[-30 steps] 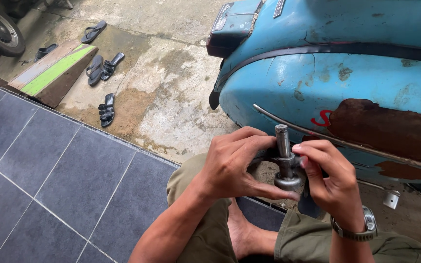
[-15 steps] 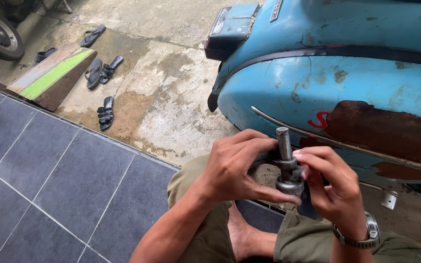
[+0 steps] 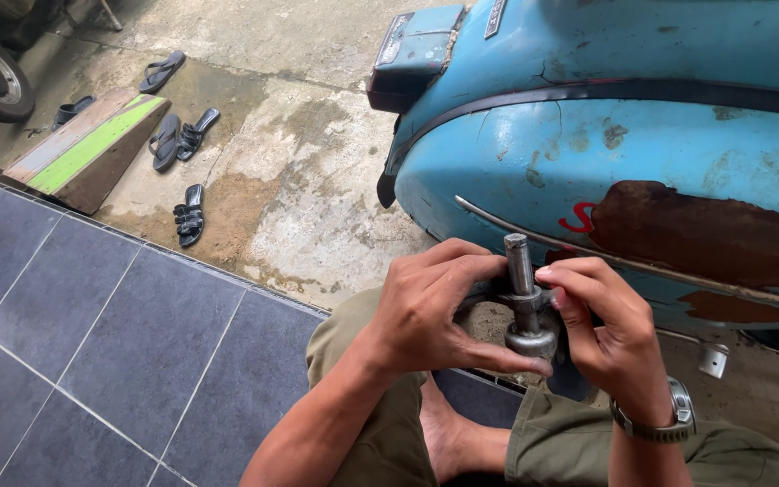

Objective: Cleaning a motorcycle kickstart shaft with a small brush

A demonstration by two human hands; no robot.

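Fingers of both hands are wrapped narrowly round a small metal shaft part (image 3: 526, 302), a grey steel piece with an upright stub on top and a rounded lump at the bottom. The left hand (image 3: 430, 311) cups it from the side, index finger running under the lump; the right hand (image 3: 601, 329) pinches the collar in the middle, a wristwatch (image 3: 664, 424) showing on that wrist. The part sits above the person's lap, just in front of the blue scooter's (image 3: 624, 135) rusted side panel, clear of the machine and mounted on nothing.

As far as I can judge, the piece is off the scooter and being worked or checked in the hand; nothing shows it fitted back, so that step looks undone. A small pale cylinder (image 3: 712, 359) lies on the ground near the right knee. Farther out are the dark tiled floor (image 3: 92, 343), cracked concrete, scattered sandals (image 3: 189, 212) and a green-striped board (image 3: 87, 144).
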